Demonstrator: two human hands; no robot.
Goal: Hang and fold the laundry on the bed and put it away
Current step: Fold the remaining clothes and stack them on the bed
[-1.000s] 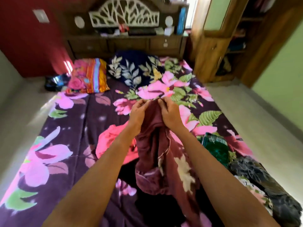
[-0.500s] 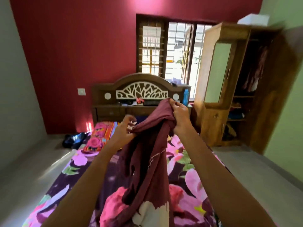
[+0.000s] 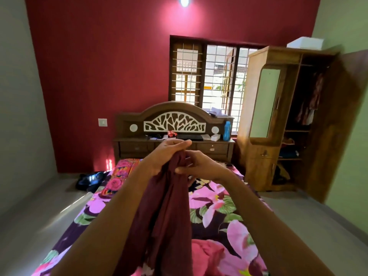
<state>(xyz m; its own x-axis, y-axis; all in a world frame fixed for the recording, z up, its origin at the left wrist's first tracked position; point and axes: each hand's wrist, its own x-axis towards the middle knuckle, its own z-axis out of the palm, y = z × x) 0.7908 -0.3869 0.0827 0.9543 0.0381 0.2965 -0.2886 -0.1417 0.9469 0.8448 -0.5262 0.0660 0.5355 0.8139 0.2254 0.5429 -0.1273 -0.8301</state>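
— Where do we have the cloth?
— We hold the maroon cloth (image 3: pixel 165 216) up over the bed (image 3: pixel 219 204), both arms stretched forward. It hangs bunched between our forearms.
— And our hands?
— Our left hand (image 3: pixel 166 156) is uppermost, fingers curled tight round the cloth's top end. Our right hand (image 3: pixel 201 166) sits just beside it, slightly lower, thumb and fingers pinching a fold.
— What stands behind them?
— The headboard (image 3: pixel 175 114), with the open wardrobe (image 3: pixel 264 156) to its right.

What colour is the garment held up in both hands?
The garment is dark maroon, plain in the part shown; head view.
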